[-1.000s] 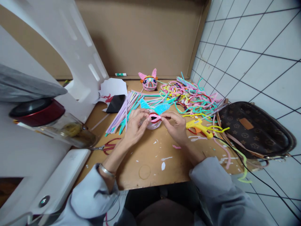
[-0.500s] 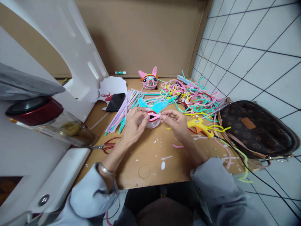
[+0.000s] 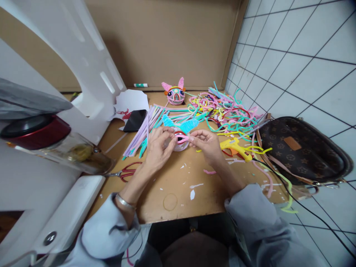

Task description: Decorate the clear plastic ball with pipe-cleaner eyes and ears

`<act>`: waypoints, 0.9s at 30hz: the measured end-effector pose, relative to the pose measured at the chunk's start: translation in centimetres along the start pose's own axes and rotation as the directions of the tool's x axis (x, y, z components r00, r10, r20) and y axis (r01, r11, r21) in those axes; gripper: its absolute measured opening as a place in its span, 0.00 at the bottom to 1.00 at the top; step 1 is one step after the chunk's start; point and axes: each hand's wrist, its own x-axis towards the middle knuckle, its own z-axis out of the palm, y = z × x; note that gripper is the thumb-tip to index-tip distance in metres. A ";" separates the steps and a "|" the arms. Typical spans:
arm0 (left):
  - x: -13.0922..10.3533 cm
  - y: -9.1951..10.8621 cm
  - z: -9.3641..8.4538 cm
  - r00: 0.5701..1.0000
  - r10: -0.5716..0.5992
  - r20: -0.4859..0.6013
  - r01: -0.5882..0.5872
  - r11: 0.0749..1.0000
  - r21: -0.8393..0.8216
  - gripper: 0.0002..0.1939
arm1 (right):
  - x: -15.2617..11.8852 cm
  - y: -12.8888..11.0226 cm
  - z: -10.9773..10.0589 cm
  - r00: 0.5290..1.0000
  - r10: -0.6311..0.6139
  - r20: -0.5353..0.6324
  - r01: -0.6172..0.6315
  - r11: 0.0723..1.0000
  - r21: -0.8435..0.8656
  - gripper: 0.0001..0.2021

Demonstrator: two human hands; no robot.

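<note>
White tiles (image 3: 300, 66), dark joints, right | brown panel (image 3: 172, 40), back | brown tabletop (image 3: 208, 198)

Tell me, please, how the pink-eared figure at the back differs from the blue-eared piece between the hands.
The ears of the pink-eared figure are pink and rise steeply; those of the blue-eared piece are blue and spread wider. The pink-eared figure stands farther back, touched by neither hand; the blue-eared piece sits between the left hand and the right hand. Both have a pair of ear-like parts.
</note>
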 end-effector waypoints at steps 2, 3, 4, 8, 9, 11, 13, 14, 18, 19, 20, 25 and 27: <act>0.0 0.0 0.0 1.000 -0.002 0.013 0.002 1.000 0.008 0.09 | 0.0 0.0 -0.1 1.000 0.012 0.009 -0.012 1.000 0.002 0.16; 0.0 -0.1 0.0 1.000 -0.002 0.019 0.002 1.000 0.012 0.08 | 0.1 0.0 -0.1 1.000 0.017 0.012 -0.017 1.000 0.003 0.16; 0.0 0.0 0.0 1.000 0.001 0.021 -0.001 1.000 0.011 0.08 | 0.1 0.0 -0.1 1.000 0.021 0.014 -0.021 1.000 0.002 0.16; 0.1 0.2 -0.1 0.999 -0.004 0.036 0.004 1.000 -0.003 0.09 | 0.2 0.3 -0.2 1.000 0.004 0.005 -0.004 1.000 -0.009 0.15; 0.1 0.3 -0.2 0.999 -0.011 0.042 0.011 1.000 -0.010 0.09 | 0.2 0.4 -0.2 1.000 -0.005 0.001 0.005 1.000 -0.016 0.14; 0.2 0.5 -0.4 0.999 -0.022 0.050 0.024 0.999 -0.030 0.09 | 0.3 0.5 -0.3 1.000 -0.021 -0.007 0.021 0.999 -0.031 0.14; 0.2 0.5 -0.5 0.998 -0.030 0.051 0.033 0.998 -0.060 0.09 | 0.5 0.6 -0.5 0.999 -0.042 -0.033 0.041 0.999 -0.030 0.14; 0.3 0.5 -0.6 0.998 -0.039 0.048 0.042 0.996 -0.076 0.09 | 0.6 0.6 -0.7 0.997 -0.053 -0.054 0.052 0.998 -0.020 0.14; 0.2 0.0 -0.6 0.993 -0.116 0.026 0.119 0.985 -0.121 0.11 | 1.0 0.4 -1.2 0.993 -0.012 -0.118 0.022 0.997 0.076 0.13; 0.2 -0.2 -0.6 0.991 -0.129 0.024 0.131 0.984 -0.124 0.11 | 1.1 0.4 -1.2 0.993 0.020 -0.118 -0.009 0.995 0.097 0.14; 0.1 -0.3 -0.5 0.991 -0.133 0.026 0.135 0.983 -0.126 0.11 | 1.1 0.3 -1.2 0.992 0.054 -0.112 -0.041 0.993 0.111 0.14; 0.1 -0.5 -0.4 0.992 -0.122 0.031 0.125 0.984 -0.127 0.10 | 0.9 0.7 -0.8 0.988 0.126 -0.091 -0.117 0.989 0.093 0.14; 0.1 -0.2 -0.4 0.993 -0.119 0.028 0.121 0.985 -0.121 0.10 | 0.7 0.9 -0.6 0.988 0.125 -0.089 -0.118 0.990 0.079 0.14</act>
